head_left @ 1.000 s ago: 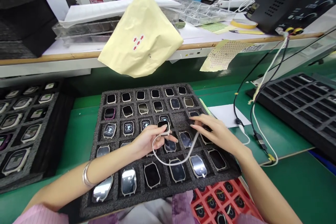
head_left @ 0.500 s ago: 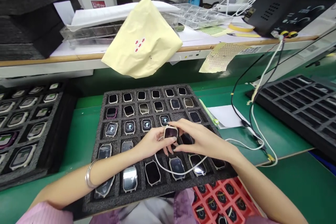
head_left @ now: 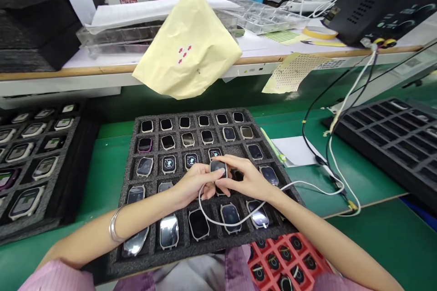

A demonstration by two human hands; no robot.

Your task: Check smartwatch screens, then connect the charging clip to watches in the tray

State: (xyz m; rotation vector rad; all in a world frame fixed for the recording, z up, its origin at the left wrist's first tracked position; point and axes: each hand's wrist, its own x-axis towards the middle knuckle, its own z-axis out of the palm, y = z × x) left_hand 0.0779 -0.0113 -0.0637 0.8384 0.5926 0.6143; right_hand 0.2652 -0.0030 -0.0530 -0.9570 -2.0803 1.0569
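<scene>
A smartwatch body (head_left: 218, 168) without a strap, its screen dark, is held between my two hands over the foam tray (head_left: 211, 244). My left hand (head_left: 196, 184) grips its left side, the thumb lying on the screen. From the right, my right hand (head_left: 244, 175) curls its fingers around the watch's top and right edges. A white cable (head_left: 235, 224) loops down from my left hand and runs right beneath my right wrist; its end is hidden by the fingers. Other watches lie in the tray's pockets, and a few screens, such as the lit watch (head_left: 169, 163), show a dial.
More watches fill a black tray (head_left: 73, 163) on the left. Another black foam tray (head_left: 382, 141) is at the right. A red tray (head_left: 273, 248) of round parts sits below. Yellow paper (head_left: 187, 50) hangs off the shelf. Cables dangle from a black power supply (head_left: 385, 4).
The watch and my right hand have shifted slightly left, uncovering a watch at the right of the tray. One lit watch in the left column has gone dark.
</scene>
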